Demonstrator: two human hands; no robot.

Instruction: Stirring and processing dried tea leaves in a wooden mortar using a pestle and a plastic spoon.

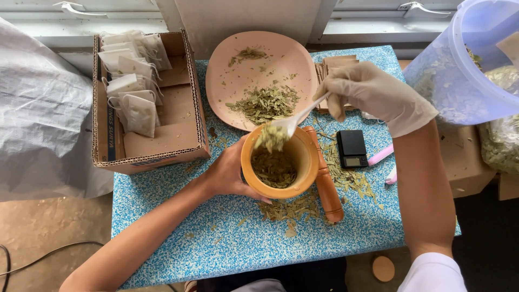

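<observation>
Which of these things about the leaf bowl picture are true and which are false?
1. The left hand holds the wooden mortar by its side. True.
2. The right hand is bare. False: it wears a pale glove and holds a white spoon with dried leaves over the mortar.
3. The pestle stands inside the mortar. False: it lies on the blue speckled table, right beside the mortar.
4. The pink plate has a heap of dried leaves on it. True.
5. The cardboard box holds small paper bags. True.
6. The small black scale sits on the plate. False: it sits on the table.
</observation>
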